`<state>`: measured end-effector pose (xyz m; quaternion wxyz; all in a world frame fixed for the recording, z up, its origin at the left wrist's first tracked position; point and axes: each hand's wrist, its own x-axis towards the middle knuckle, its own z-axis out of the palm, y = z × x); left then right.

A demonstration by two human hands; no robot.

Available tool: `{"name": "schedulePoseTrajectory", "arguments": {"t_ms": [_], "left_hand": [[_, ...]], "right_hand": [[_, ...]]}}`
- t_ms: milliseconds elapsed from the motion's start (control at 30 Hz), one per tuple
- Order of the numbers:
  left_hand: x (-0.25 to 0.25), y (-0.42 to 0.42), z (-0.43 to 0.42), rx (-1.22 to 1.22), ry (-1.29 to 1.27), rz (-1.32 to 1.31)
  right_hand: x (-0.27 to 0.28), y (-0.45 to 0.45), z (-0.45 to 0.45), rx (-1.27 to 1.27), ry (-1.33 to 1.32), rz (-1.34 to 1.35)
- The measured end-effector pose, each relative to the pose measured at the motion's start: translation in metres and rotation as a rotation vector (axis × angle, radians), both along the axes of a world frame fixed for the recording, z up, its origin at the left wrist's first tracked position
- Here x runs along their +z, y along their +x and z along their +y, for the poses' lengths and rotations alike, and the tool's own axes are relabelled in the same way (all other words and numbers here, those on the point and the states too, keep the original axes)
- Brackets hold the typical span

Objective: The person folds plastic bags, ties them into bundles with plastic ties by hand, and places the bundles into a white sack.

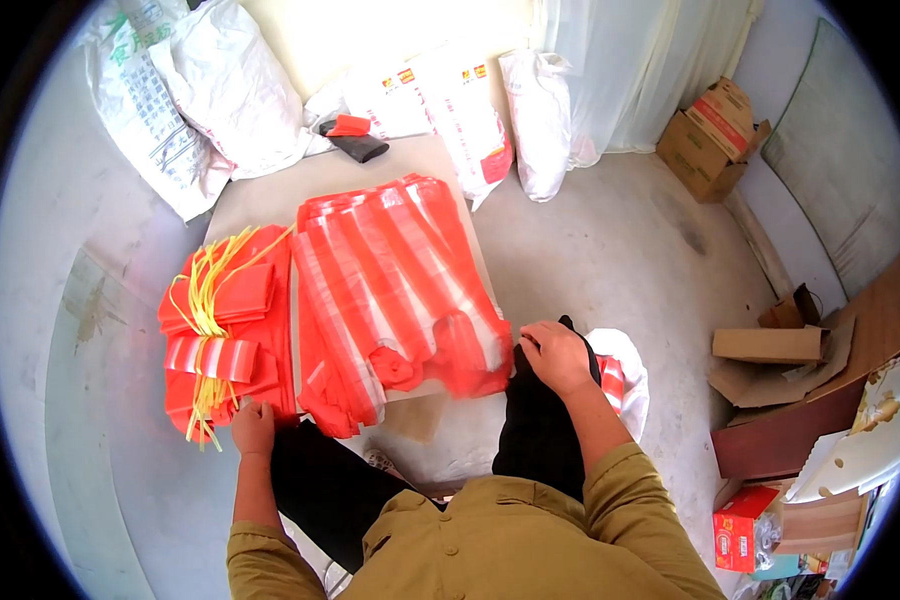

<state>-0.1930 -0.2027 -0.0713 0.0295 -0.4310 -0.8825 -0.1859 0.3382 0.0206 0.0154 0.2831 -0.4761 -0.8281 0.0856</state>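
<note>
- A person in an olive-brown shirt (510, 540) sits facing the counter (400, 165), a striped stack (400, 270) of red-and-white plastic bags spread across its middle and near edge; the stack marks the centre of the dial here.
- At nine o'clock, also on the counter, red plastic bundles (255, 295) lie piled, with a small striped packet (235, 360) among them and yellow strips (205, 290) draped over the top.
- The left hand (254, 428) is between seven and eight o'clock, fingers bent close together at the near edge of the bundles; I cannot tell whether they hold anything.
- The right hand (557, 352) is at four o'clock over the black-trousered knee, just beside the stack's near corner, fingers loosely bent; whether they grip anything, I cannot tell.
- Just short of twelve, a black-and-red roll (358, 146) rests at the counter's far edge.
- White sacks stand beyond, at eleven (235, 90) and one o'clock (450, 110).
- Cardboard boxes (705, 150) sit on the floor at two.
</note>
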Motion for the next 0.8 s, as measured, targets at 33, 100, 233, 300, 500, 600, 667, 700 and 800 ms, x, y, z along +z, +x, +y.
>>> {"name": "schedulePoseTrajectory", "arguments": {"t_ms": [33,100,233,300,500,600,667,700,800], "left_hand": [[0.0012,0.0007,0.0004,-0.001,0.001,0.002],[0.0037,0.0026,0.0009,0.001,0.002,-0.002],[0.0019,0.0011,0.0008,0.002,0.000,-0.001],[0.0010,0.0003,-0.0001,-0.002,-0.004,0.015],[0.0023,0.0011,0.0011,-0.007,-0.004,0.026],[0.0028,0.0016,0.0015,0.002,-0.009,0.009],[0.0024,0.0012,0.0017,0.008,-0.015,0.010],[0.0018,0.0008,0.0018,0.012,-0.021,0.007],[0.0012,-0.0001,0.0016,0.020,-0.039,-0.007]], "right_hand": [[0.0005,-0.0002,-0.0002,0.000,-0.001,0.003],[0.0013,-0.0004,-0.0007,0.001,-0.002,0.010],[0.0009,-0.0001,-0.0014,0.003,-0.031,0.024],[-0.0009,0.0011,-0.0006,0.004,-0.034,0.019],[-0.0004,0.0034,-0.0012,-0.003,-0.043,-0.008],[-0.0012,0.0038,-0.0015,-0.004,-0.038,-0.002],[-0.0008,0.0038,-0.0016,-0.003,-0.040,-0.001],[-0.0006,0.0038,-0.0016,-0.003,-0.041,0.000],[-0.0007,0.0034,-0.0014,-0.002,-0.045,0.003]]}}
